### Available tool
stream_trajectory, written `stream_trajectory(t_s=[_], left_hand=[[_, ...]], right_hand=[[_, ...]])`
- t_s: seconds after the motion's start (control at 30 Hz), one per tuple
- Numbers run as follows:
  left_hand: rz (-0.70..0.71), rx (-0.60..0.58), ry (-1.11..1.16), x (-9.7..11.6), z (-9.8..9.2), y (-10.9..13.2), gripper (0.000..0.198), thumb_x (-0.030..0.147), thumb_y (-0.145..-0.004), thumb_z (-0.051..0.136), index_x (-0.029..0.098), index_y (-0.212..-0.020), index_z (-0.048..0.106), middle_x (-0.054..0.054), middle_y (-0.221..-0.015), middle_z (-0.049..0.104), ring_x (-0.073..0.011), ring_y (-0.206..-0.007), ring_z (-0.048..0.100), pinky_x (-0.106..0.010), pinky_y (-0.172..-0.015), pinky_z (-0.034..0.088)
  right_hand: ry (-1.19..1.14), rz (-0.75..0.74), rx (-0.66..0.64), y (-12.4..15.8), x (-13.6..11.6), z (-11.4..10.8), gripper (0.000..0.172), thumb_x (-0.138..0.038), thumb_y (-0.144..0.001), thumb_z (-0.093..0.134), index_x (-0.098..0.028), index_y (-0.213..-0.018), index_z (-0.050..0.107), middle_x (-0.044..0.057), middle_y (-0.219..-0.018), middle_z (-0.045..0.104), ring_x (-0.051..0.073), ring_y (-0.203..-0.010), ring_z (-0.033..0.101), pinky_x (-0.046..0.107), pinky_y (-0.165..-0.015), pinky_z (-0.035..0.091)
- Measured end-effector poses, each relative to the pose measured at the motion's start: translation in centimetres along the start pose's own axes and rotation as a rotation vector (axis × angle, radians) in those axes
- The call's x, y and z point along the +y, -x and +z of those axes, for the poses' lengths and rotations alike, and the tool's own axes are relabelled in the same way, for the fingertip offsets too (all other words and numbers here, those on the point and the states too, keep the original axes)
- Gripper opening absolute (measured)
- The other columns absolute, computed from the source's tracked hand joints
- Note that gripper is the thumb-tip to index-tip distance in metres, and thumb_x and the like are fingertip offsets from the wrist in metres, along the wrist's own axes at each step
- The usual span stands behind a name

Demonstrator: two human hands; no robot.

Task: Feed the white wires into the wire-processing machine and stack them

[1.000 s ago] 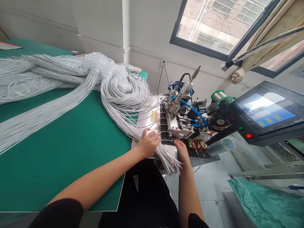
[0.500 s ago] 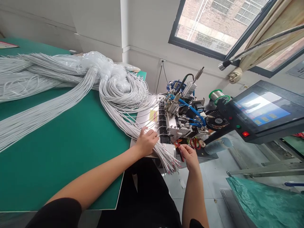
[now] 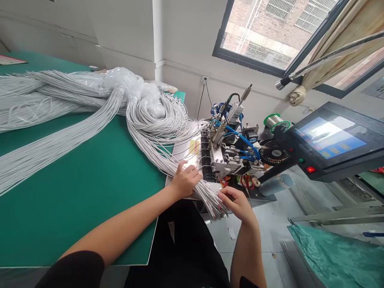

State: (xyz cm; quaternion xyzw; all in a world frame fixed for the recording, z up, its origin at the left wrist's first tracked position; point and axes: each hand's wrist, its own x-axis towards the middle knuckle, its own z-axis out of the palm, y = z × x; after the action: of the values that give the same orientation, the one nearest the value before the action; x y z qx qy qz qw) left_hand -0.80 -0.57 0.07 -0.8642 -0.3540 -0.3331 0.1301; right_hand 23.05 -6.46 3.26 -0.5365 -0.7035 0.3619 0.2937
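Observation:
A thick bundle of thin white cables [image 3: 151, 154] runs from the table to the front of a small bench machine [image 3: 222, 148]. My left hand [image 3: 186, 181] is closed over the bundle close to its free end, beside the machine's black fixture [image 3: 206, 160]. Past that hand the cable ends [image 3: 216, 208] fan out, some with red tips. My right hand [image 3: 240, 203] pinches a white cable at the fan's right side, thumb and forefinger together; its tip is hard to make out. Several single cables lie across to the black fixture.
More cable bundles, partly in clear plastic [image 3: 120, 82], cover the back of the green table [image 3: 90, 192]. Right of the machine are a black fan [image 3: 274, 154], a wire spool [image 3: 276, 122] and a lit screen [image 3: 333, 134]. Red-handled scissors [image 3: 247, 182] lie below the machine.
My right hand has moved from the red part at the machine's front corner down to the cable ends. The left hand stays on the bundle.

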Motion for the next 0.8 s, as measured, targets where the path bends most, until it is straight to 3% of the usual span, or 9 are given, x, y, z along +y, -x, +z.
stream_trajectory(t_s=[0.23, 0.5, 0.7, 0.8], left_hand=[[0.017, -0.002, 0.003, 0.0, -0.1, 0.0, 0.026, 0.006, -0.074, 0.045, 0.022, -0.089, 0.060, 0.001, -0.072, 0.059, -0.0158, -0.070, 0.054, -0.045, -0.100, 0.023], [0.036, -0.009, -0.002, -0.1, -0.4, -0.3, 0.029, 0.007, -0.082, 0.038, 0.020, -0.098, 0.058, -0.002, -0.079, 0.058, -0.0165, -0.074, 0.054, -0.037, -0.091, 0.033], [0.010, -0.025, -0.004, -0.2, -0.5, -0.4, 0.029, 0.008, -0.089, 0.032, 0.019, -0.099, 0.057, -0.003, -0.081, 0.057, -0.0166, -0.076, 0.054, -0.033, -0.084, 0.038], [0.008, 0.024, 0.031, -0.3, -0.3, -0.3, 0.026, 0.011, -0.089, 0.035, 0.019, -0.101, 0.056, -0.004, -0.083, 0.058, -0.0174, -0.078, 0.055, -0.034, -0.084, 0.040]], right_hand=[[-0.041, 0.058, 0.039, -0.7, -0.1, -0.3, 0.028, -0.043, -0.087, 0.055, -0.017, -0.077, 0.060, 0.000, -0.066, 0.054, 0.013, -0.057, 0.045, 0.024, -0.053, 0.035], [0.096, -0.025, 0.180, -3.0, 0.0, -0.7, 0.029, -0.044, -0.086, 0.054, -0.017, -0.078, 0.061, 0.002, -0.069, 0.060, 0.016, -0.062, 0.054, 0.025, -0.059, 0.042], [0.175, -0.005, 0.256, -2.4, 0.1, -0.1, 0.029, -0.044, -0.088, 0.052, -0.018, -0.081, 0.063, 0.000, -0.057, 0.061, 0.015, -0.051, 0.054, 0.025, -0.054, 0.041], [0.205, -0.040, 0.292, -2.1, 0.1, 0.1, 0.029, -0.044, -0.089, 0.051, -0.018, -0.084, 0.065, 0.003, -0.066, 0.067, 0.016, -0.054, 0.056, 0.027, -0.054, 0.041]])
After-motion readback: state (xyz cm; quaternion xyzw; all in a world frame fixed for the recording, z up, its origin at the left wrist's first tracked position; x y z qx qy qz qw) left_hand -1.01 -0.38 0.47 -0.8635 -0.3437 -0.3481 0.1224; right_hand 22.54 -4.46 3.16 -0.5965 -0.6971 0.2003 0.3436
